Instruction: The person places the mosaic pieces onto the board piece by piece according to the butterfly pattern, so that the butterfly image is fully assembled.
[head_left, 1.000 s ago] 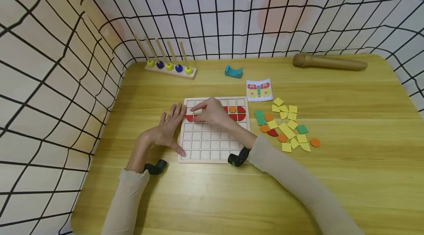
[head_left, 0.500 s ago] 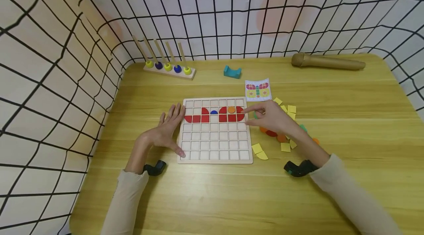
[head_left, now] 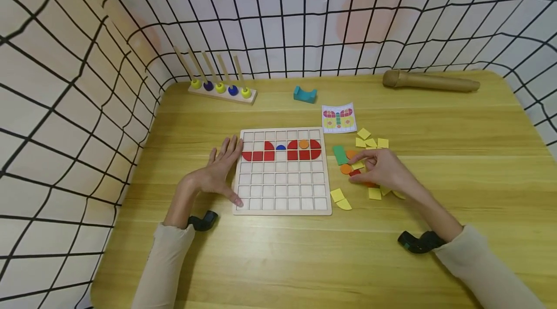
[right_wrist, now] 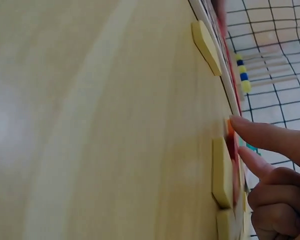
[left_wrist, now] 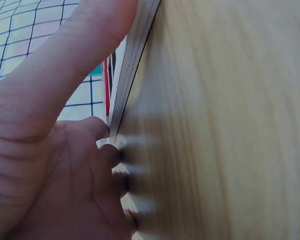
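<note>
A wooden grid board (head_left: 282,188) lies mid-table with red pieces (head_left: 258,156), a blue half-round piece (head_left: 281,147) and an orange disc (head_left: 303,144) in its upper rows. My left hand (head_left: 215,173) rests along its left edge, fingers spread, thumb at the lower corner. My right hand (head_left: 383,171) hovers over the loose pieces to the right. Its thumb and forefinger stand apart around a red piece (head_left: 355,173), beside an orange disc (head_left: 345,169) and a green rectangle (head_left: 340,155). I see no piece pinched. Some pieces are hidden under this hand.
A butterfly pattern card (head_left: 339,118) lies by the board's upper right corner. Two yellow pieces (head_left: 341,199) lie at its lower right. Farther back are a peg stand with rings (head_left: 223,93), a teal block (head_left: 305,95) and a brown microphone-shaped object (head_left: 431,80).
My right hand has moved from above the board's upper left, past its right edge, to the loose pieces. My left hand has stayed at the board's edge.
</note>
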### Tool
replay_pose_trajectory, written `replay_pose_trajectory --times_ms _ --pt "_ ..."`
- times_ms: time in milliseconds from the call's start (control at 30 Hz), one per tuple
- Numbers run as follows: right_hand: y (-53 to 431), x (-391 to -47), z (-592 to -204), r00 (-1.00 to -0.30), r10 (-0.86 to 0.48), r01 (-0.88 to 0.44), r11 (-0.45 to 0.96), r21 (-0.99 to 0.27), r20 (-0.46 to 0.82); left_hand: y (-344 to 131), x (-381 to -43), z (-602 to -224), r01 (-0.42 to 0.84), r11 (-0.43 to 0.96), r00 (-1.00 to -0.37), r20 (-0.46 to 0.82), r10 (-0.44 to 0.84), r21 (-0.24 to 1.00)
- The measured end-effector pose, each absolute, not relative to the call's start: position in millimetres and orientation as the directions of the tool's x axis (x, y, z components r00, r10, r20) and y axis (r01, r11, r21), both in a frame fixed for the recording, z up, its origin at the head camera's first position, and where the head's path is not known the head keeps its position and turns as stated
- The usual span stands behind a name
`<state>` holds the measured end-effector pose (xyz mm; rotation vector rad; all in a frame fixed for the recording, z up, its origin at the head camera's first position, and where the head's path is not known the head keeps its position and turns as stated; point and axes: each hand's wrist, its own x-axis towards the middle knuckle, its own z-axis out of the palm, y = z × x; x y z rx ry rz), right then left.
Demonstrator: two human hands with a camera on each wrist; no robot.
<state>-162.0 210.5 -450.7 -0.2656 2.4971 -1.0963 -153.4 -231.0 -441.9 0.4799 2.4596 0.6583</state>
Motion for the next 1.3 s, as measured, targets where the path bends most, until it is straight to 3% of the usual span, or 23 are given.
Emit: replay_pose_trajectory --times_ms 1067,1300 --pt "188.0 -165.2 -451.6 -0.905 -0.385 -0.141 0.672 -0.727 -0.18 -233.6 -152.9 -442.1 0.193 0.818 -0.79 -0.409 0.457 0.542" --pt "155.1 -175.7 -440.8 -0.885 -0.418 -0.112 0.621 -0.776 -0.207 -232.1 -154.2 -443.7 0.197 0.816 -0.79 -0.405 0.46 0.543"
